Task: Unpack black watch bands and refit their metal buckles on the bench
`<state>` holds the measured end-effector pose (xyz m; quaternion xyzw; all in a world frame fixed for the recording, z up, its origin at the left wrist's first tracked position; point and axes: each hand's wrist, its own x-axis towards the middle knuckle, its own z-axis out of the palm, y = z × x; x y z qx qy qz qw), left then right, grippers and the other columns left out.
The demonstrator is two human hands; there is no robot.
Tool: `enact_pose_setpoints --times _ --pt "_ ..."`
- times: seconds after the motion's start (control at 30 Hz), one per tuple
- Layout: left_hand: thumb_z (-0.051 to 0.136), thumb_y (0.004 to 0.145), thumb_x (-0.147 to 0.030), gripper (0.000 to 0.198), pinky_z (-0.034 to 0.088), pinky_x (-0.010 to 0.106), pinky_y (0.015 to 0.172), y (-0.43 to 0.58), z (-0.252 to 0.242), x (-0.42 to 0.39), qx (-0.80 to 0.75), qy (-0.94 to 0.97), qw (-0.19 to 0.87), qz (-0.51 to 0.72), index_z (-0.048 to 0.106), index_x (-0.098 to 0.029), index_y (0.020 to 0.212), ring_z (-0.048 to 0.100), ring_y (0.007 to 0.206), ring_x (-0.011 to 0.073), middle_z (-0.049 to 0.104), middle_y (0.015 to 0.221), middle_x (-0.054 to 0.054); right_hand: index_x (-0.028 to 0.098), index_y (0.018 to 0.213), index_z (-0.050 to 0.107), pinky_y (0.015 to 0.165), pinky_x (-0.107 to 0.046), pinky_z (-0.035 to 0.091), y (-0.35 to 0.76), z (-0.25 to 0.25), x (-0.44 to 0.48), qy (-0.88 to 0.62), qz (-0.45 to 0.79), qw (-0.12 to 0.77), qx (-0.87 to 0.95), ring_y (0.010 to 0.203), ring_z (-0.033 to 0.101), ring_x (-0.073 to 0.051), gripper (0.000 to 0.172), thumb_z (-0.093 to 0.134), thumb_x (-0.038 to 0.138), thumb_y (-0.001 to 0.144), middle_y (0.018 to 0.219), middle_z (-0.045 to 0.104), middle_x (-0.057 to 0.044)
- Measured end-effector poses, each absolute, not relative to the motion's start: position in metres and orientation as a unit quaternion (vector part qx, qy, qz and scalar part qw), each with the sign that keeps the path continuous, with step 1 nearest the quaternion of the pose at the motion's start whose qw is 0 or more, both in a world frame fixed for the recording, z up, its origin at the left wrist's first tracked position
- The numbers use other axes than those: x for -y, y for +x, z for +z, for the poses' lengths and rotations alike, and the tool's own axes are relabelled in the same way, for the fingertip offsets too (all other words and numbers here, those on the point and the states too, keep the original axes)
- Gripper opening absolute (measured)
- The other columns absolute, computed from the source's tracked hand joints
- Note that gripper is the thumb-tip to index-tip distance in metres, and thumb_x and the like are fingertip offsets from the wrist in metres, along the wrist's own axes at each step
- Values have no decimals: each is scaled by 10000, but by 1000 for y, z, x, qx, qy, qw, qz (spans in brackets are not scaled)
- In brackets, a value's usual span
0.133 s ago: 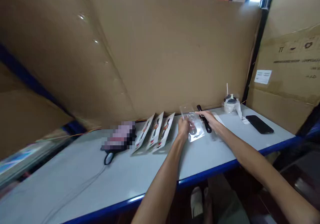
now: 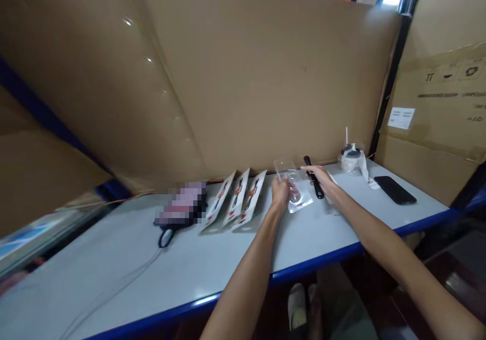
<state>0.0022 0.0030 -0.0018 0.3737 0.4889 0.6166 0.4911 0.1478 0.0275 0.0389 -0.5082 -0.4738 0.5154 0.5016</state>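
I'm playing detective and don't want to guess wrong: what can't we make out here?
All in the head view:
- The small print on the three cards: too small and tilted.
- What the pinkish thing shows: covered by blurry squares.
- Part of the black tool: behind the right hand's fingers.
- What's inside the lidded cup: hidden by its lid and wrapping.
- Some carton printing: cut off by the right edge.

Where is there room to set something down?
The table is bare left of the cable, and between it and the left forearm, in front of the packs. A smaller patch lies between the right forearm and phone. The back middle is crowded: left hand, right hand, clear packet and black tool bunch together.
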Motion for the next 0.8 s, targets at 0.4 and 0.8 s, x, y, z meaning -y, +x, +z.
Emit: enact_pose_setpoints --times 0.4,0.8 --pt "537 922 -246 324 447 215 446 3 0 0 -540 462 371 597 613 -184 1231 575 427 120 574 651 -39 188 613 574 514 -242 331 143 22 -35 -480 454 513 549 570 492 -118 216 754 291 553 571 590 27" --pt "628 827 -180 592 394 196 445 2 4 1 -528 482 434 548 550 -109 1409 546 431 89 640 698 -11 203 609 527 538 -228 347 166 40 -46 -489 392 553 548 583 484 -115 157 667 236 548 562 528 57"
